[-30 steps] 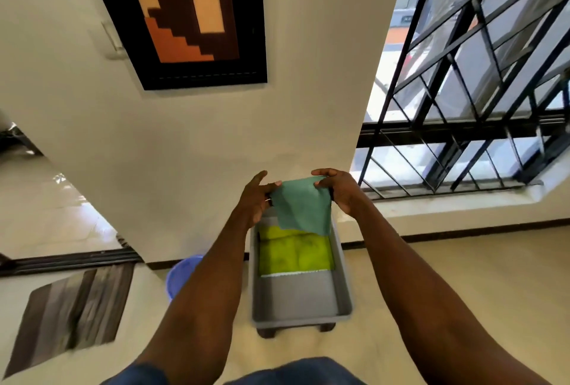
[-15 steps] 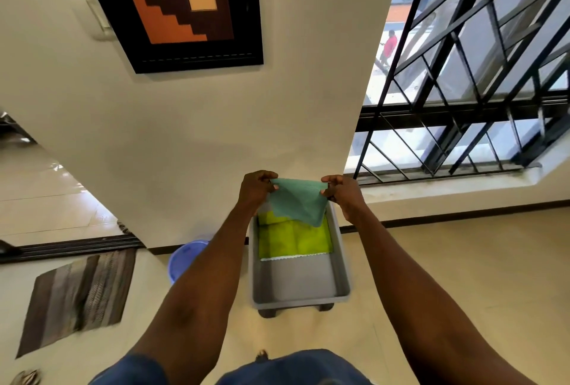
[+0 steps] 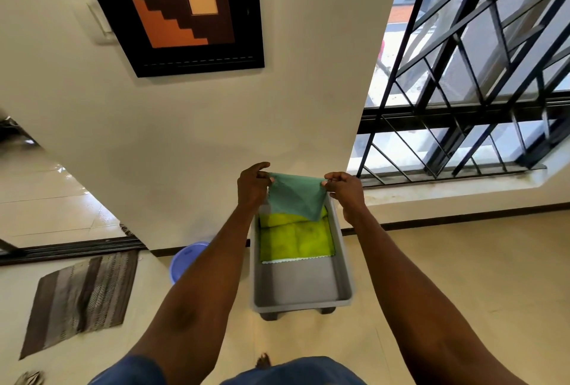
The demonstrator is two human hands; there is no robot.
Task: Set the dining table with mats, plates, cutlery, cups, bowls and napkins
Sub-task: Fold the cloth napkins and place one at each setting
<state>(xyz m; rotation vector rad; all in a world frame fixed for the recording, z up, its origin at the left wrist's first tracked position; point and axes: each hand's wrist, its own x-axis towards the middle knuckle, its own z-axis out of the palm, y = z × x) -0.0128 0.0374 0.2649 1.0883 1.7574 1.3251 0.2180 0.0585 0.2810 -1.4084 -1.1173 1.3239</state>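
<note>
A green napkin [image 3: 295, 196] is pinched at its top corners by the left hand [image 3: 252, 187] and right hand [image 3: 345, 188] above the grey bin [image 3: 342, 264] (on the floor); if either pinch is loosened, it could be dropped.

Setting: a home interior, living or hallway area. Evidence: framed picture [image 3: 188, 8] of orange-and-brown steps hung on a cream wall [image 3: 191, 138], upper centre of frame. Wall switch plate [image 3: 100, 22] just left of the picture. Large window with black metal grille [image 3: 468, 82] fills the upper right (street surface visible through it). Glossy tiled floor [image 3: 43, 199] at mid left; striped brown doormat [image 3: 81, 298] lies at lower left beside a dark sliding-door track [image 3: 71, 249]. Dark skirting board [image 3: 462, 219] runs along the wall base at right.
</note>
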